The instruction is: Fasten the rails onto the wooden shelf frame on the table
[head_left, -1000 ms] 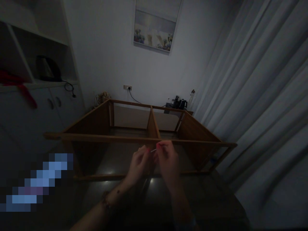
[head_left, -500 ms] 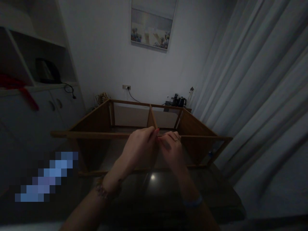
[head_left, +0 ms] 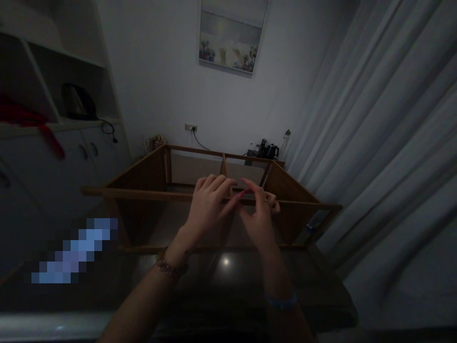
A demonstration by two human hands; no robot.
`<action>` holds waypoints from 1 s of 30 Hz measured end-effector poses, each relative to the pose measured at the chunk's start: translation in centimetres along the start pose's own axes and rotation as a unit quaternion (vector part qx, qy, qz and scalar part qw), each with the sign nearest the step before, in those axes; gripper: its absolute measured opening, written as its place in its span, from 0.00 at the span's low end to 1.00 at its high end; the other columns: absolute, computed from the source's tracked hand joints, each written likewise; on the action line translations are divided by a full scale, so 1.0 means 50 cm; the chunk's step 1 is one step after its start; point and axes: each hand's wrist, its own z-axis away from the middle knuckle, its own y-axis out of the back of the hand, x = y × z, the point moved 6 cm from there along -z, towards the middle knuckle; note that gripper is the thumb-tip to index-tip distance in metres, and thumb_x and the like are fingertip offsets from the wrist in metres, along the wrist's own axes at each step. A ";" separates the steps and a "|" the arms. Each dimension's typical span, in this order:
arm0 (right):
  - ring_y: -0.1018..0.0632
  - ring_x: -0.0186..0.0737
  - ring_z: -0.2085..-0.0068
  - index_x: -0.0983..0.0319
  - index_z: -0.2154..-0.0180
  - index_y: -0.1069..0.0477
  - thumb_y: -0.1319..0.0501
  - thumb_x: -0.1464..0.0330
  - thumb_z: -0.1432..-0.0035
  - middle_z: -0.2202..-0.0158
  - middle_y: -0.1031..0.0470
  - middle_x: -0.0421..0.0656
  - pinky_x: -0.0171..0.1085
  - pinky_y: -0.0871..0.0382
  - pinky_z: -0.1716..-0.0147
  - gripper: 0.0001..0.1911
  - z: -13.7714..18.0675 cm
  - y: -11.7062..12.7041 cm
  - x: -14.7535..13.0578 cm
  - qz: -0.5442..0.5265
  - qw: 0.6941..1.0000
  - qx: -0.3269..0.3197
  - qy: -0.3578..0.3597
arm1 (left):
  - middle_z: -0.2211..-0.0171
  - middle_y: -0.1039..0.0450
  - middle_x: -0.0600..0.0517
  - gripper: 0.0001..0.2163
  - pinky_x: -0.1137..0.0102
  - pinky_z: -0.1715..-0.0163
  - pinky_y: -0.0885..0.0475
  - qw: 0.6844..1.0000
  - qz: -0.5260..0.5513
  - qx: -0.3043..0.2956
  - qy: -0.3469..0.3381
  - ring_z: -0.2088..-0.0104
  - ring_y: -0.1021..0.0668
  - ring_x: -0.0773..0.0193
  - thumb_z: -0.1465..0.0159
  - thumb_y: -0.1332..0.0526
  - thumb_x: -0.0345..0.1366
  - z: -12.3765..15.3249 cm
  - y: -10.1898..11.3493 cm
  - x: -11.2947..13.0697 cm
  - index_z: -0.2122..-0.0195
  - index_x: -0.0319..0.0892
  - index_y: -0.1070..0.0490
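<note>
Pinch loosened, any hold impossible to tell, left hand (head_left: 209, 204) and right hand (head_left: 259, 216) sit mid-picture over the brown rectangular wooden frame (head_left: 150, 194), probably readjusting.

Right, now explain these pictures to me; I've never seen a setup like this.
There is no machine here: someone is working bare-handed. One camera, worn on the head, takes every picture, looking forward and down. The left hand and right hand are close together by the near rail of a wooden frame. That frame, with a divider across its middle, rests on a dark, shiny surface. Whether anything small is in their grip is too dim to tell.
</note>
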 end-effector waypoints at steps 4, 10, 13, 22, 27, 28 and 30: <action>0.33 0.46 0.51 0.46 0.48 0.28 0.36 0.57 0.39 0.53 0.25 0.40 0.45 0.49 0.54 0.17 -0.003 0.008 -0.001 0.079 0.995 0.019 0.051 | 0.54 0.21 0.51 0.11 0.57 0.50 0.41 1.000 -0.019 -0.006 -0.018 0.52 0.26 0.54 0.31 0.42 0.39 0.044 0.005 -0.006 0.50 0.44 0.28; 0.32 0.48 0.53 0.50 0.57 0.24 0.36 0.49 0.43 0.59 0.21 0.40 0.47 0.49 0.54 0.17 -0.006 0.010 0.015 0.102 0.990 0.041 0.088 | 0.49 0.21 0.55 0.17 0.55 0.46 0.45 0.998 -0.030 -0.009 -0.049 0.51 0.23 0.54 0.37 0.34 0.40 0.061 -0.015 -0.002 0.47 0.49 0.28; 0.30 0.47 0.55 0.54 0.61 0.25 0.39 0.49 0.39 0.61 0.21 0.42 0.47 0.49 0.56 0.17 0.000 0.005 0.021 0.097 0.991 0.065 0.065 | 0.54 0.18 0.56 0.11 0.56 0.49 0.43 0.997 -0.041 0.044 -0.052 0.55 0.21 0.57 0.35 0.34 0.40 0.059 -0.024 -0.006 0.52 0.49 0.26; 0.31 0.48 0.56 0.54 0.64 0.26 0.40 0.48 0.38 0.61 0.22 0.42 0.48 0.51 0.55 0.18 0.027 0.010 0.014 0.181 0.969 0.148 0.078 | 0.56 0.17 0.56 0.08 0.60 0.52 0.40 0.992 -0.022 0.085 -0.089 0.60 0.18 0.63 0.31 0.40 0.39 0.061 -0.034 -0.012 0.53 0.47 0.26; 0.31 0.46 0.56 0.51 0.56 0.24 0.44 0.55 0.32 0.58 0.23 0.43 0.48 0.50 0.56 0.12 0.025 0.030 0.026 0.187 0.967 0.123 0.123 | 0.56 0.17 0.56 0.07 0.62 0.53 0.39 0.990 -0.015 0.092 -0.106 0.61 0.17 0.64 0.31 0.39 0.38 0.059 -0.034 -0.015 0.54 0.46 0.26; 0.31 0.45 0.56 0.49 0.54 0.25 0.44 0.57 0.32 0.57 0.23 0.43 0.47 0.50 0.56 0.12 0.025 0.034 0.029 0.179 0.969 0.117 0.124 | 0.56 0.17 0.55 0.07 0.62 0.54 0.38 0.990 -0.016 0.091 -0.107 0.61 0.17 0.64 0.31 0.39 0.38 0.058 -0.034 -0.016 0.54 0.46 0.25; 0.30 0.44 0.56 0.48 0.54 0.25 0.43 0.58 0.32 0.57 0.23 0.42 0.47 0.49 0.56 0.10 0.026 0.038 0.030 0.160 0.973 0.104 0.130 | 0.57 0.17 0.56 0.07 0.62 0.54 0.39 0.991 -0.018 0.086 -0.106 0.61 0.17 0.64 0.31 0.39 0.38 0.057 -0.034 -0.018 0.54 0.47 0.25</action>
